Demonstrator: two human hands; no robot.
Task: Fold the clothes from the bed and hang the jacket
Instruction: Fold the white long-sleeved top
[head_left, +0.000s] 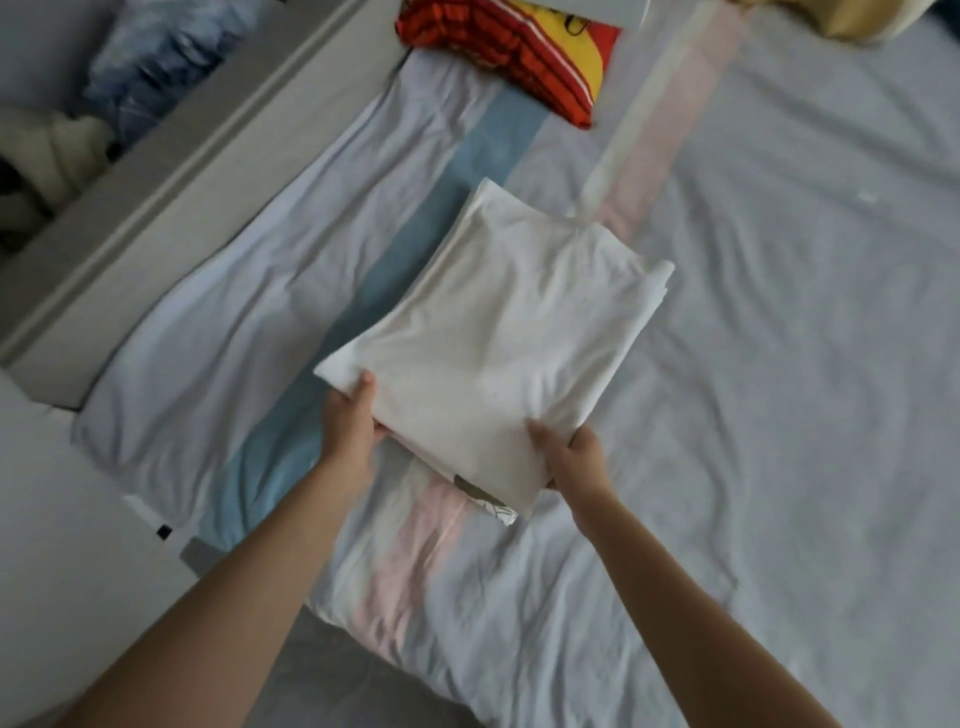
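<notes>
- Both hands grip the near edge of a folded white garment (498, 338). The left hand (349, 428) pinches the near left corner, thumb on top and fingers curled underneath. The right hand (575, 460) pinches the near right side the same way.
- The garment is folded into a rough rectangle over the middle of the bed (779, 364), with its long side running away from the person. Whether its far end rests on the sheet cannot be told.
- The sheet is pale grey and wrinkled. A blue stripe (415, 260) passes under the garment's left edge, and a pink stripe (670, 130) runs out from beyond its far right corner.
- To the right of the garment lies a broad stretch of bare sheet, open for moving.
- A small corner of grey-and-white patterned fabric (491, 506) peeks out from under the garment's near edge, just beside the right wrist.
- On the left, a grey bed rail (182, 171) runs diagonally along the bed's edge, well apart from the garment.
- Beyond the rail sit a blurred blue bundle (156, 62) and something cream-coloured (52, 156).
- At the far end of the bed, a red and yellow striped cloth (519, 52) lies bunched, well apart from the garment.
- A pale yellow shape (857, 15) shows at the top right corner, too cropped to identify.
</notes>
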